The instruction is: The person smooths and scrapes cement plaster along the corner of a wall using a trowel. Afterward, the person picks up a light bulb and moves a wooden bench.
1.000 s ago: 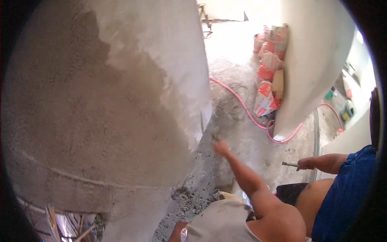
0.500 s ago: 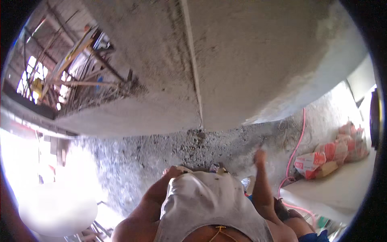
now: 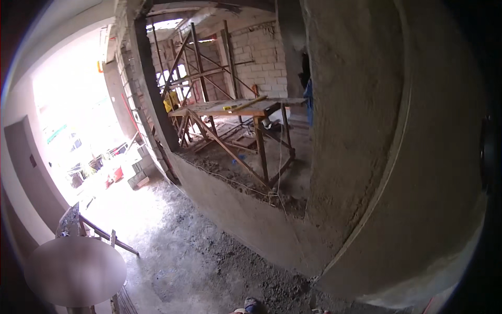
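Neither of my hands shows in the head view. At the lower edge a small dark, rounded shape [image 3: 253,304], perhaps the tip of a shoe, pokes into the picture. In front of me stands a grey plastered wall [image 3: 361,120] with a raised vertical line of mortar running down it. To its left a wide opening has a low, rough sill [image 3: 230,180]. Through the opening a wooden work platform [image 3: 225,108] on timber legs is visible, with a yellow tool [image 3: 230,108] on top.
Loose rubble [image 3: 235,261] lies along the wall's foot. A bright doorway [image 3: 68,120] opens at the far left, with concrete blocks [image 3: 140,170] beside it. Poles [image 3: 112,238] and a blurred oval patch are at the lower left. A person in blue [image 3: 308,102] is partly hidden behind the wall.
My view has swung up and to the left. Both hands, my torso, the pink hose and the red-and-white sacks have left the picture; the opening and doorway now show more fully.
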Demonstrator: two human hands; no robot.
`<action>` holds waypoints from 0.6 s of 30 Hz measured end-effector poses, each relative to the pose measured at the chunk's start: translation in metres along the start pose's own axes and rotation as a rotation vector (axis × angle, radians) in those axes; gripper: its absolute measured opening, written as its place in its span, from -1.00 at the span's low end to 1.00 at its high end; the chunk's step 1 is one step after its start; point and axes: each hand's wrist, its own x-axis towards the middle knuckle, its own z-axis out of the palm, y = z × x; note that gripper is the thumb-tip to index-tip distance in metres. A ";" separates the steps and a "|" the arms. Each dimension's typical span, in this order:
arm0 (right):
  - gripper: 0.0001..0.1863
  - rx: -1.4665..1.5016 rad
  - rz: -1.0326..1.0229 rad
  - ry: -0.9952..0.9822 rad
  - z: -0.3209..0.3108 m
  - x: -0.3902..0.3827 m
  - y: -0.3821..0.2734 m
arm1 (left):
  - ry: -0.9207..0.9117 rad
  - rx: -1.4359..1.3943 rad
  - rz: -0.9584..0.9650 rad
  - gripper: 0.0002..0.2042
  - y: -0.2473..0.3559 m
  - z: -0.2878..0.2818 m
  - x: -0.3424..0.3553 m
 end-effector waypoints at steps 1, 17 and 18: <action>-0.71 0.123 0.141 -0.025 -0.013 -0.006 -0.020 | 0.008 -0.008 -0.003 -0.57 -0.001 -0.008 0.001; -0.65 0.416 0.504 0.785 -0.162 -0.052 -0.127 | -0.044 0.027 0.134 -0.65 -0.064 -0.137 0.107; -0.65 0.407 0.495 0.885 -0.178 -0.060 -0.125 | -0.056 0.043 0.142 -0.65 -0.072 -0.140 0.109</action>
